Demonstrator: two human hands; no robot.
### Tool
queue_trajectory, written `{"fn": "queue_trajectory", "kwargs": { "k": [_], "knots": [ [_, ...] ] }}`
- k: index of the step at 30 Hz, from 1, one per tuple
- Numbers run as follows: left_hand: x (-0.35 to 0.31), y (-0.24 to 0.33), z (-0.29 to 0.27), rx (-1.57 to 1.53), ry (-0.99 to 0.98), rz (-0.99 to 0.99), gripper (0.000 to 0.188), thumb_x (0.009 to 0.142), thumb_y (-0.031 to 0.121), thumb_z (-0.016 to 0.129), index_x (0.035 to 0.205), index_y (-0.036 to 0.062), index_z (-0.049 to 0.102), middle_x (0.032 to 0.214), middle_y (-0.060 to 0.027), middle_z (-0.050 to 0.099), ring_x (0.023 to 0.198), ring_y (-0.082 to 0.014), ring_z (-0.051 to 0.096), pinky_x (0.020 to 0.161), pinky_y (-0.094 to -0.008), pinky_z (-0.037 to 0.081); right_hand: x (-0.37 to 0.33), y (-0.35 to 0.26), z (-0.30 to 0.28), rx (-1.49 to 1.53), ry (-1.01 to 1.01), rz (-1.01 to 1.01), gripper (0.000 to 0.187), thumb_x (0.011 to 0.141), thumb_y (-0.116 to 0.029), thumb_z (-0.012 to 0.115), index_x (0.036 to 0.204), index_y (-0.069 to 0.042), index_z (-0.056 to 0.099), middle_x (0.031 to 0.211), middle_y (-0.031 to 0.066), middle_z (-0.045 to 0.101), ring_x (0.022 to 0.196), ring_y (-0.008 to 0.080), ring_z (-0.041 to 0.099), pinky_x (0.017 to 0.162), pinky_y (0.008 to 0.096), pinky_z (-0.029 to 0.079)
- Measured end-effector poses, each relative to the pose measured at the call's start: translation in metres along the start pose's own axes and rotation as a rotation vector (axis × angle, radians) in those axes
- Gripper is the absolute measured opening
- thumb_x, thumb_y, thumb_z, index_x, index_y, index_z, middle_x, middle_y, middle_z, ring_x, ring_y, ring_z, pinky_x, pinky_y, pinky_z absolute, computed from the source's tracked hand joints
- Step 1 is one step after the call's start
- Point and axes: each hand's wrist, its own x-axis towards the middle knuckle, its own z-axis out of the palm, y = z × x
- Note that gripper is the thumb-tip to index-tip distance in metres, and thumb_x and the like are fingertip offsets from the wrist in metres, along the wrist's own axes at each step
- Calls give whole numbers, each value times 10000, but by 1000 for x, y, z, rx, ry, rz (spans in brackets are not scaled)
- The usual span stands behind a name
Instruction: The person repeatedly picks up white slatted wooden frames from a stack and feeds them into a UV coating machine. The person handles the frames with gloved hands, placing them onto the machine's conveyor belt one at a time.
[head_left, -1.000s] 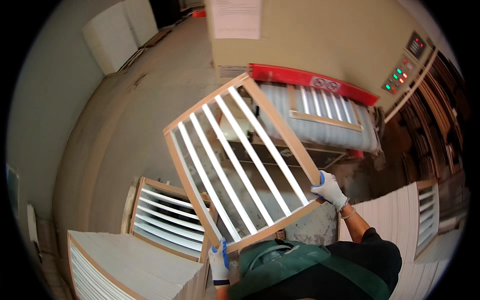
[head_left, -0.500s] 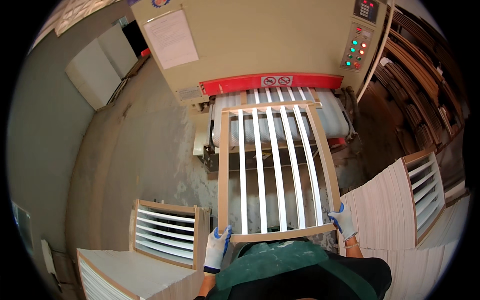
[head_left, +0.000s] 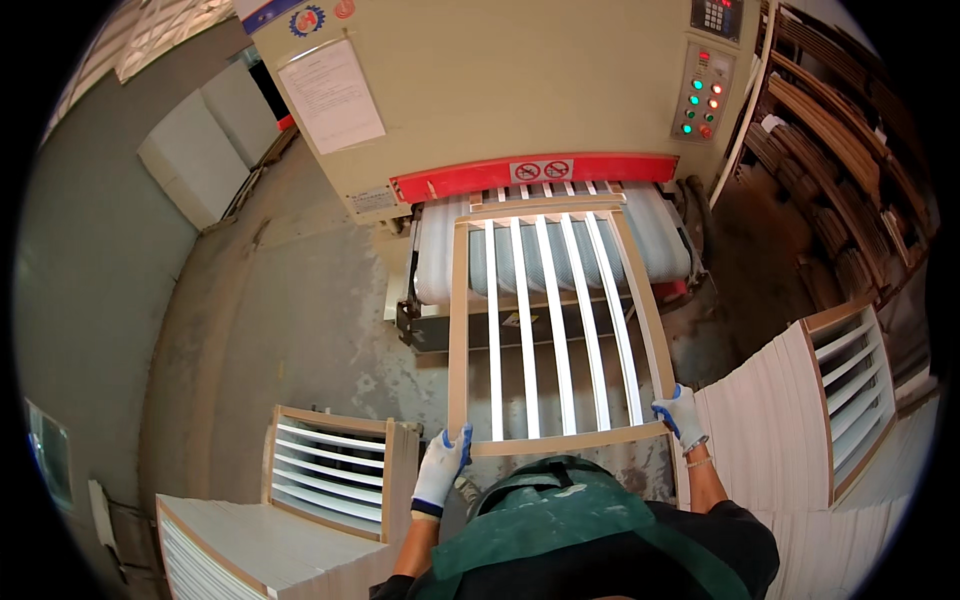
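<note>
Between my two gloved hands is a slatted frame (head_left: 569,439), with a tan border and several white slats. My left hand (head_left: 440,470), in a white glove with blue fingers, grips its near left corner. The near right corner is held by my right hand (head_left: 682,417), gloved alike. The frame's far end lies over the conveyor belt (head_left: 440,255) of a beige machine (head_left: 520,85). Just beyond it, a second slatted frame (head_left: 480,197) sits on the belt, partly hidden under the machine's red guard bar (head_left: 430,183).
Stacks of slatted frames stand at my lower left (head_left: 330,470) and right (head_left: 765,420). A control panel (head_left: 705,95) with lit buttons is on the machine's right side. Brown boards (head_left: 820,170) are piled at the far right, and white panels (head_left: 195,155) lean at the left wall.
My hands have moved slightly forward with the frame, farther from my body. The frame on the belt has gone deeper under the red bar. The view has shifted a little.
</note>
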Motion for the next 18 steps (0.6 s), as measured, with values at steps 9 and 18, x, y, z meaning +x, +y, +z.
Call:
{"fn": "queue_trajectory", "kwargs": {
  "k": [9, 18],
  "knots": [
    [41, -17, 16, -319, -125, 158, 503, 1059, 449, 431, 1006, -19, 606, 803, -182, 615, 727, -272, 665, 674, -366, 510, 41, -15, -5, -144, -29, -1, 186, 842, -157, 739, 918, -2, 671, 779, 18, 649, 683, 108, 591, 604, 298, 482],
    [79, -24, 34, -854, -125, -26, 509, 1054, 433, 482, 1102, -45, 651, 998, -118, 677, 847, -192, 684, 762, -293, 590, 69, -28, -7, 357, -195, 49, 157, 914, -216, 696, 888, -64, 669, 744, -45, 571, 663, 49, 498, 593, 253, 405]
  ]
}}
